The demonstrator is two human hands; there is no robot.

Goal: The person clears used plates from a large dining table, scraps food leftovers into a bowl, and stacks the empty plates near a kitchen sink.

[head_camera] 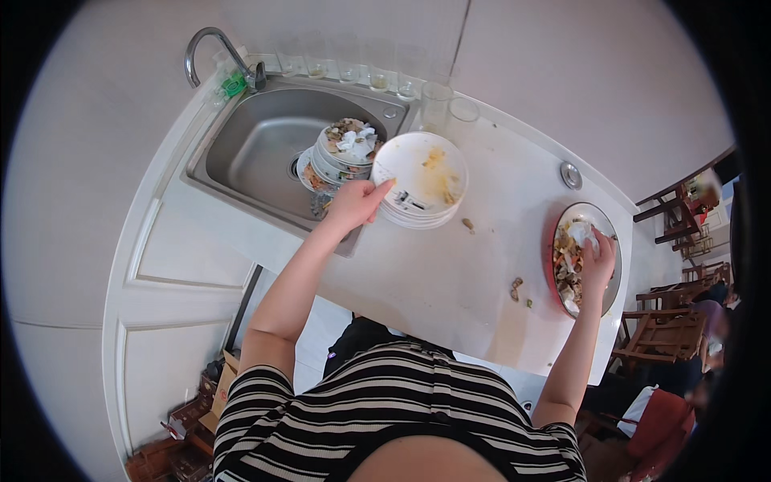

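My left hand (355, 205) grips the left rim of a white plate (415, 172), thumb on top and fingers beneath. Yellow food residue smears this plate, which tops a stack of white plates (421, 220) on the counter. Over at the right, my right hand (596, 265) reaches into a red-sided basin (550, 247) of food scraps (566, 265). Its fingers are at a crumpled white tissue (579, 231); whether they hold it is unclear. Another pile of dirty plates (325, 162), with scraps and tissue on top, stands in the steel sink (259, 144).
Several drinking glasses (349, 66) line the counter's back edge near the faucet (220, 36). A round metal lid-like object (570, 176) lies behind the basin. Scraps (516, 289) dot the white counter (421, 283). Wooden chairs (662, 334) and people are beyond its right end.
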